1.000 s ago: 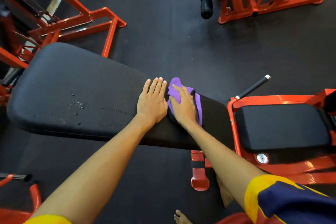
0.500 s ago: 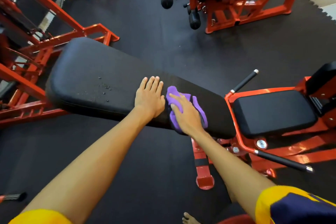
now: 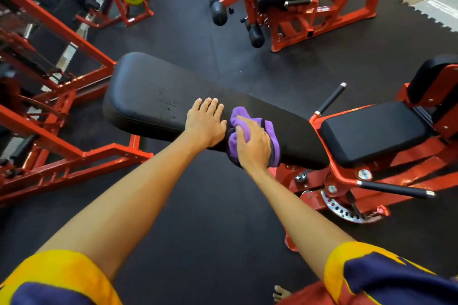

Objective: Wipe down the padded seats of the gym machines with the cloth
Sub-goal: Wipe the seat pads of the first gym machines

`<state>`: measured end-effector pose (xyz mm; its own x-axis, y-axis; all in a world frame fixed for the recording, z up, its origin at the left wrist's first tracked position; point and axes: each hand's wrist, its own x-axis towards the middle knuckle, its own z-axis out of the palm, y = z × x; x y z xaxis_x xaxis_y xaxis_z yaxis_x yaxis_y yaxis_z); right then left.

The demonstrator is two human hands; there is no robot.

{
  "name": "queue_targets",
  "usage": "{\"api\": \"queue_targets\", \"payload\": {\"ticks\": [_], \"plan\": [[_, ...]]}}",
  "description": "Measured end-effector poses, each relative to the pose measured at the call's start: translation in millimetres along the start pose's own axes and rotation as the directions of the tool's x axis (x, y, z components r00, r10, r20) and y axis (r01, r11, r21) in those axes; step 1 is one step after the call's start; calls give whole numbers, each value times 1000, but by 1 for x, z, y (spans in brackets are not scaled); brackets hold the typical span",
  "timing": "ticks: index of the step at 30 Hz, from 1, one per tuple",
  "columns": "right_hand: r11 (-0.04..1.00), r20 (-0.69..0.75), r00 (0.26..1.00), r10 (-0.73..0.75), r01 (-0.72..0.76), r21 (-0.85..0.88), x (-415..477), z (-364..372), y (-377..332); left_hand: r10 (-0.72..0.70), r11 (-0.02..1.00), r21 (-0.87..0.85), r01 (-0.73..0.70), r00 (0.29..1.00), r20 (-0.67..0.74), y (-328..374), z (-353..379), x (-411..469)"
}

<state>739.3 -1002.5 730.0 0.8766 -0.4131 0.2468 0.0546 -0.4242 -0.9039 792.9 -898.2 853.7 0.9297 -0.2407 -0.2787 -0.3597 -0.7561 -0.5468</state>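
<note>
Cloth: the purple cloth [image 3: 240, 113] lies bunched on the long bench pad [image 3: 148, 89], right of its middle, with part of it draped over the near edge.
Right hand: the right hand [image 3: 252, 142] sits on top of the cloth. Its fingers curl over the bunch, the thumb is tucked into it, and the hand presses it to the vinyl.
Left hand: the left hand [image 3: 207, 122] lies flat on the pad just beside the cloth, fingers straight and together, holding nothing.
Unwiped patch: water droplets [image 3: 168, 104] dot the pad just beyond the left fingertips, towards the wide far end.
Next seat: the small seat pad [image 3: 371, 131] on the red frame [image 3: 421, 156] sits at the long pad's right end, with neither hand on it.
Risk, coverage: bunched this tightly, the cloth meets the pad with a narrow face, so a stroke towards the droplets may smear or skip some.
Risk, left hand: it lies in the path to the droplets, and unless lifted it blocks the stroke or gets wet.
Risk, grip: if the hold loosens, the overhanging part could pull the cloth down to the floor mat [image 3: 210, 205].
Risk, footing: a bare foot [image 3: 281, 293] stands near the frame's steel, and leaning further over could knock it against that.
</note>
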Motion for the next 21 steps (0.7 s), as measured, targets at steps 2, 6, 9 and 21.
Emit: {"api": "queue_targets", "payload": {"ticks": [2, 6, 9, 21], "plan": [[994, -83, 995, 48, -55, -95, -7, 1, 33, 6, 1000, 1, -6, 1000, -24, -6, 1, -3], [907, -262, 874, 410, -421, 16, 1, -3, 49, 7, 1000, 7, -6, 996, -87, -21, 3, -10], [914, -300, 865, 402, -399, 72, 7, 14, -7, -25, 1000, 9, 26, 993, -119, -33, 4, -15], [937, -29, 949, 313, -314, -152, 21, 5, 14, -82, 996, 13, 84, 987, -139, -49, -1, -22]]}}
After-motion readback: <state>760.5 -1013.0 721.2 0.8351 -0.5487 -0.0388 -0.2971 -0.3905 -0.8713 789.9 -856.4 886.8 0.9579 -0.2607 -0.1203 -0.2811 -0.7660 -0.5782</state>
